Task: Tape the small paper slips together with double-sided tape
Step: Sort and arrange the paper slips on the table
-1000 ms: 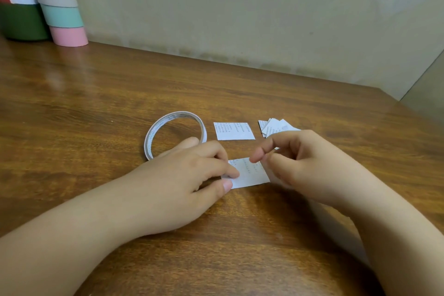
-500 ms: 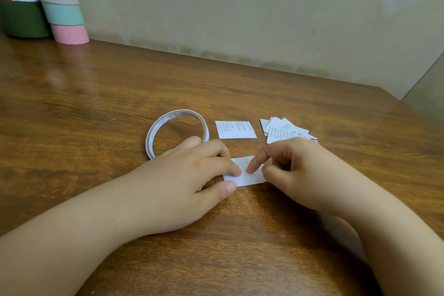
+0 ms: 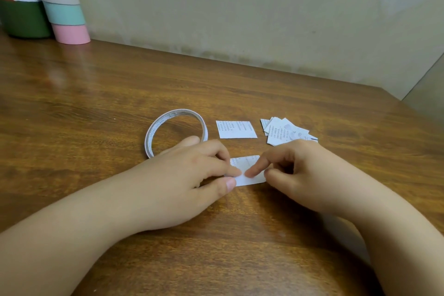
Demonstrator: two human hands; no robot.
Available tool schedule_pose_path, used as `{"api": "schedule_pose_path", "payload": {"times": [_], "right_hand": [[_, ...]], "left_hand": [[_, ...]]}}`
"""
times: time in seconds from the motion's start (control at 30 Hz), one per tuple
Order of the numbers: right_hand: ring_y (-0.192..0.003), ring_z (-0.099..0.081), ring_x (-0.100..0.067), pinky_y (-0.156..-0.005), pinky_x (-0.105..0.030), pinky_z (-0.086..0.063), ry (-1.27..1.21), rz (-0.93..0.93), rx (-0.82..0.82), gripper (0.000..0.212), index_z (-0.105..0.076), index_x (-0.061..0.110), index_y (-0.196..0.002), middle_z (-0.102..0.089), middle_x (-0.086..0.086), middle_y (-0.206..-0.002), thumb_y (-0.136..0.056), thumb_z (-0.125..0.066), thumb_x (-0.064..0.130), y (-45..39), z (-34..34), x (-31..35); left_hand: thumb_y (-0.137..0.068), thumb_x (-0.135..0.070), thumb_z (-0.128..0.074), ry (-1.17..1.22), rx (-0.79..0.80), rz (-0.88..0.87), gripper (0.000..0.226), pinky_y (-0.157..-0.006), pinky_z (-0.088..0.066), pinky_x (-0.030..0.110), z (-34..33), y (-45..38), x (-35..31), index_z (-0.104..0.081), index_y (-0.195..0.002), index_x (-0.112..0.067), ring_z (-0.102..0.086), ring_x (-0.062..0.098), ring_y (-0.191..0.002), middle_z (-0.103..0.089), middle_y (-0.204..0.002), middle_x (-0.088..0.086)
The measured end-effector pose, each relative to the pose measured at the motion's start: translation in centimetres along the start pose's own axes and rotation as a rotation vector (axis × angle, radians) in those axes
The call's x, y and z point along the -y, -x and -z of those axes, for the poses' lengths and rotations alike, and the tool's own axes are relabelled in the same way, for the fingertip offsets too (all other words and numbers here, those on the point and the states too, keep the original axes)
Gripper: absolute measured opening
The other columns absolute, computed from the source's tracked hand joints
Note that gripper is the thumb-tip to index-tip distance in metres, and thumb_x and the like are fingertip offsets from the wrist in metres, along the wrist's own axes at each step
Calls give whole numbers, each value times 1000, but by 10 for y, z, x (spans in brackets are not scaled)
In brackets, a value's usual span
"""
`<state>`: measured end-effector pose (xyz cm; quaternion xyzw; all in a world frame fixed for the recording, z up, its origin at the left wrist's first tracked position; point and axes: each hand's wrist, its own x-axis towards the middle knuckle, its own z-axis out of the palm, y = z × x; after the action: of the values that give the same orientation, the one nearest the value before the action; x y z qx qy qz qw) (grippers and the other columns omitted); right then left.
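Pressing a paper slip (image 3: 248, 170) flat: left hand (image 3: 192, 175), right hand (image 3: 298, 175).

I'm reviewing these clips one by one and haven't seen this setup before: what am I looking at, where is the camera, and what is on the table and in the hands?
There is no machine here: a person works with two bare hands, filmed by a wide-angle camera worn on the head, looking forward and down. The left hand pinches the left edge of a small paper slip lying on the wooden table, while the right hand presses a fingertip on it. Behind lie a ring of double-sided tape, a single printed slip and a loose pile of slips. In the far left corner stand a green container and a stack of pastel rolls.
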<state>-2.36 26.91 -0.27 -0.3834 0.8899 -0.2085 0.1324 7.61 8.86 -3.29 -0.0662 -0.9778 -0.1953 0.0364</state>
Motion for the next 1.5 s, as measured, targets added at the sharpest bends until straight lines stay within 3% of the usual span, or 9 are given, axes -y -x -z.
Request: {"api": "schedule_pose_path", "payload": {"times": [0.17,0.37,0.5,0.67,0.77,0.9,1.07,1.3,1.5], "right_hand": [[-42,-34,-8,-43,-14,-30,-30,-45,61,39,-70,51,-88,-41,11,-45,-92,-48,19,2,7,-3],[-46,-29,-8,-48,-16,-29,-49,-77,144,43,-64,63,-91,-36,9,-45,-95,-46,24,2,11,-7],[-55,-40,-10,-60,-24,-37,-121,-93,208,38,-68,57,-91,-47,11,-52,-95,-50,24,2,18,-14],[-45,-44,-3,-46,-14,-35,-211,-195,-169,16,-72,38,-89,-55,10,-54,-91,-59,31,-7,15,-22],[-63,-53,3,-49,-10,-38,-65,-170,-337,11,-66,33,-98,-59,14,-74,-88,-62,37,-22,8,-15],[-94,-55,-10,-75,-25,-45,227,-192,-201,31,-56,33,-114,-55,13,-110,-87,-62,46,-51,18,-1],[-113,-48,-17,-91,-31,-42,338,-103,64,45,-50,33,-126,-51,8,-126,-85,-64,46,-90,28,10],[-88,-52,-14,-58,-21,-36,411,-150,284,34,-52,30,-114,-50,11,-104,-85,-67,40,-103,36,27],[-69,-55,-9,-43,-19,-38,202,-85,-5,39,-47,31,-95,-59,6,-99,-73,-79,24,-93,27,22]], "left_hand": [[-87,-57,-29,76,27,31,41,-85,-30,8,5,0,0,-57,-117,-52,-33,-5,-104,-39,-116,-37],[-86,-70,-21,65,-23,60,59,-87,-33,12,7,3,7,-69,-100,-38,-36,-3,-103,-41,-115,-45],[-90,-54,-30,45,5,71,45,-88,-34,13,9,3,7,-70,-97,-35,-35,-5,-104,-43,-115,-42],[-88,-51,-35,69,-3,65,38,-86,-38,15,10,3,6,-69,-96,-37,-35,-7,-103,-47,-112,-41],[-88,-52,-36,89,-29,50,37,-85,-38,16,8,4,5,-68,-98,-36,-36,-5,-103,-48,-112,-38],[-89,-54,-35,106,-46,37,38,-88,-39,18,7,6,3,-66,-103,-36,-36,-6,-105,-49,-111,-34],[-91,-53,-36,114,-54,39,37,-90,-39,19,8,7,1,-65,-106,-35,-36,-5,-108,-48,-113,-32],[-90,-53,-37,114,-83,28,36,-91,-40,23,6,6,2,-66,-101,-34,-38,-4,-105,-51,-109,-30],[-91,-51,-38,115,-116,25,35,-90,-38,18,6,7,0,-64,-107,-34,-36,-4,-105,-54,-110,-28]]}}
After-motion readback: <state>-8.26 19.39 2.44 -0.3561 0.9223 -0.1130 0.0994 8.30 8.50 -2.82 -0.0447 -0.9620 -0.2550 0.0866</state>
